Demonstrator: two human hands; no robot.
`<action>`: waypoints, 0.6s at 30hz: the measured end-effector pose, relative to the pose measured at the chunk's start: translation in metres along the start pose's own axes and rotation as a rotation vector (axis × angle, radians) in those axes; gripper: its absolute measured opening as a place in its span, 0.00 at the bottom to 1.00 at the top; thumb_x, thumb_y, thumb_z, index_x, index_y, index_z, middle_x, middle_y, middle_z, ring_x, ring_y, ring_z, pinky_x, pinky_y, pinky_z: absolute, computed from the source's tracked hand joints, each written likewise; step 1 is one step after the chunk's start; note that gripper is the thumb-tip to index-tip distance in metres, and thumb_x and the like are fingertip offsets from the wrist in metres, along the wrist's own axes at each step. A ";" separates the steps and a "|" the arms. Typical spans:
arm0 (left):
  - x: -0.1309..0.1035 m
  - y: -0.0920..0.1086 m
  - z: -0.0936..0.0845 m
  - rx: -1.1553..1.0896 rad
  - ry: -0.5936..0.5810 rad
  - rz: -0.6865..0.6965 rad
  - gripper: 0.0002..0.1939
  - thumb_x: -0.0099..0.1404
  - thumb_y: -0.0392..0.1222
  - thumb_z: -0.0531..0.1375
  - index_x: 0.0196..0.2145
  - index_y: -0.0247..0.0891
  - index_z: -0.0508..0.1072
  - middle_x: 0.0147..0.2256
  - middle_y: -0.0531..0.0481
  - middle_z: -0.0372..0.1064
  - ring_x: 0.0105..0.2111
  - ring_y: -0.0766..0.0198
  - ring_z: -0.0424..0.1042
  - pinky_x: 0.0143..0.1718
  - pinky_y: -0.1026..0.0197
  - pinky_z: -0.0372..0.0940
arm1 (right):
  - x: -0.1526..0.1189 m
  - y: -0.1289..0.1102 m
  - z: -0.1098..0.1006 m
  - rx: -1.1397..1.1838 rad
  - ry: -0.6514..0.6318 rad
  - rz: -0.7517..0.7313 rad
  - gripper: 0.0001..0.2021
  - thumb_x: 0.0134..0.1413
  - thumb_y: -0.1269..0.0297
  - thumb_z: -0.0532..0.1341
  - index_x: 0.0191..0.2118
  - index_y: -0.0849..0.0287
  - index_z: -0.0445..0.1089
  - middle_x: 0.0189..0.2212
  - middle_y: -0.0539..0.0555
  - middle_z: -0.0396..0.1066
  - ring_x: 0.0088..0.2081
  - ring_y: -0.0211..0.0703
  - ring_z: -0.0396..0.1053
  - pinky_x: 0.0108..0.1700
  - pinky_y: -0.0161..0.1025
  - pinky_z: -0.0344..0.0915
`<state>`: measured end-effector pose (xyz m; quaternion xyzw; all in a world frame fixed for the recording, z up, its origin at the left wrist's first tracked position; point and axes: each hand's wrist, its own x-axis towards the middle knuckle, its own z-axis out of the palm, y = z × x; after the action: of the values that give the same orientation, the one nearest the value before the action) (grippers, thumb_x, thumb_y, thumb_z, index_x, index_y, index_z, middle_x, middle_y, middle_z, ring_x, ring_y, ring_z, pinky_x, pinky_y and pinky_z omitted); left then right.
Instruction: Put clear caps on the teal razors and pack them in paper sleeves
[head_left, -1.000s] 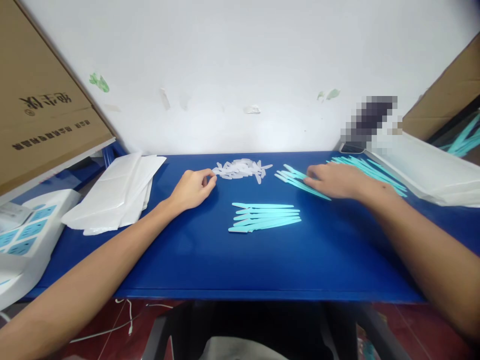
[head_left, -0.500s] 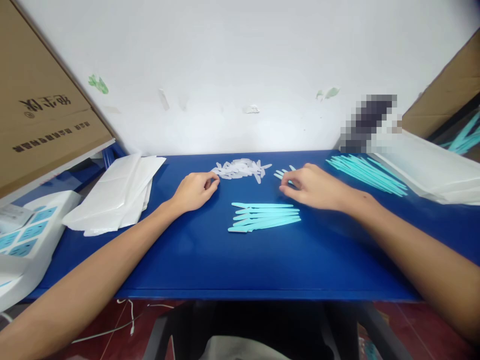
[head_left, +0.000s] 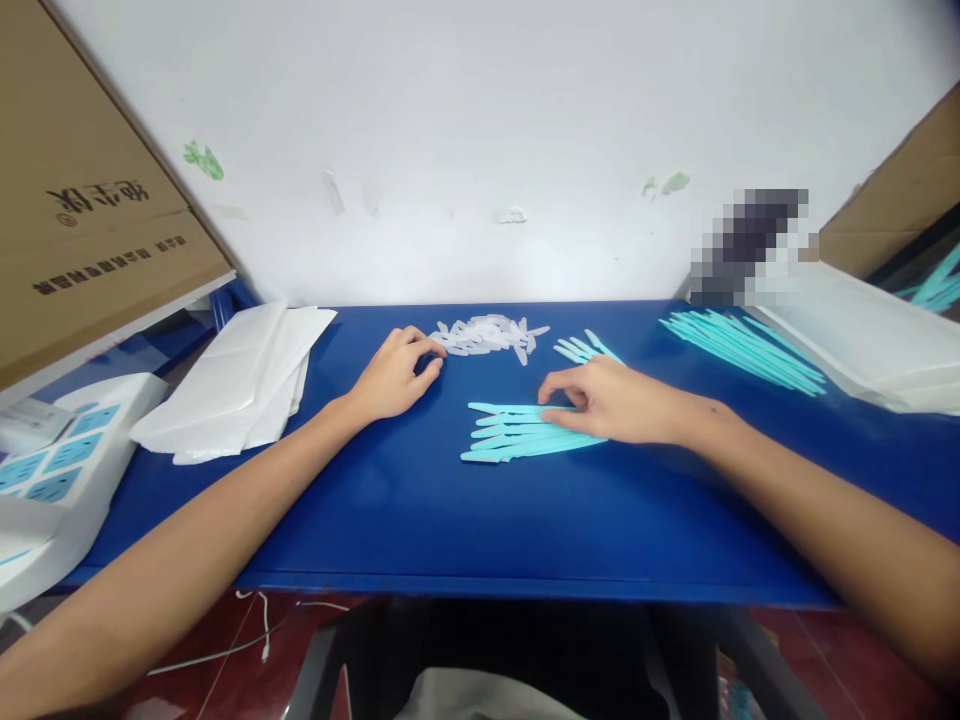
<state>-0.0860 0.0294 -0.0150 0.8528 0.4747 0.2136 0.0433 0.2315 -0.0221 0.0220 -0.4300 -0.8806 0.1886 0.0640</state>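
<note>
My left hand point(head_left: 397, 374) rests on the table just left of a pile of small translucent white blade caps point(head_left: 487, 333). Its fingers are loosely curled, with thumb and forefinger apart and nothing seen between them. My right hand point(head_left: 600, 400) is over the right part of a row of several turquoise eyebrow razors point(head_left: 502, 440), its thumb and forefinger apart above the handles. Whether it touches them I cannot tell. Behind it lies a smaller group of eyebrow razors point(head_left: 576, 349) with whitish ends, partly hidden by the hand.
More turquoise razors point(head_left: 742, 350) lie in a bundle at the right, beside a white plastic bag point(head_left: 847, 340). White plastic sleeves point(head_left: 232, 380) and a white device with blue panels point(head_left: 75, 450) are at the left. A cardboard box point(head_left: 97, 180) leans over the left side. The wall point(head_left: 450, 120) borders the table's back.
My right hand has moved left and toward me, from the smaller group at the back to over the front row of razors. The left hand has hardly moved.
</note>
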 end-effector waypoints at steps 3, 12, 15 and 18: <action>0.001 -0.001 0.001 0.004 -0.010 -0.002 0.18 0.72 0.48 0.52 0.47 0.37 0.78 0.46 0.41 0.70 0.48 0.50 0.67 0.55 0.45 0.63 | 0.001 0.002 0.001 -0.010 0.025 -0.008 0.17 0.63 0.52 0.59 0.44 0.58 0.78 0.21 0.48 0.66 0.21 0.36 0.59 0.29 0.38 0.52; 0.002 -0.001 -0.001 0.001 -0.033 -0.003 0.18 0.72 0.48 0.52 0.48 0.38 0.77 0.47 0.41 0.70 0.49 0.49 0.68 0.55 0.44 0.62 | 0.003 0.001 0.005 0.010 0.017 -0.013 0.21 0.65 0.54 0.59 0.53 0.62 0.79 0.25 0.51 0.75 0.24 0.39 0.67 0.32 0.39 0.59; 0.001 -0.001 -0.001 -0.003 -0.029 -0.003 0.18 0.72 0.48 0.52 0.48 0.38 0.77 0.46 0.41 0.70 0.49 0.49 0.68 0.55 0.44 0.62 | 0.004 0.002 0.005 0.012 0.028 -0.027 0.19 0.66 0.56 0.58 0.51 0.62 0.80 0.29 0.53 0.79 0.26 0.41 0.71 0.34 0.40 0.62; 0.001 0.000 -0.001 0.000 -0.036 -0.006 0.18 0.72 0.48 0.52 0.48 0.37 0.77 0.47 0.41 0.70 0.49 0.49 0.68 0.55 0.44 0.62 | 0.005 0.003 0.005 0.015 0.044 -0.042 0.18 0.66 0.57 0.58 0.50 0.61 0.81 0.32 0.54 0.80 0.30 0.42 0.74 0.36 0.39 0.64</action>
<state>-0.0856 0.0302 -0.0137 0.8550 0.4764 0.1982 0.0523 0.2293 -0.0176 0.0155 -0.4151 -0.8863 0.1841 0.0906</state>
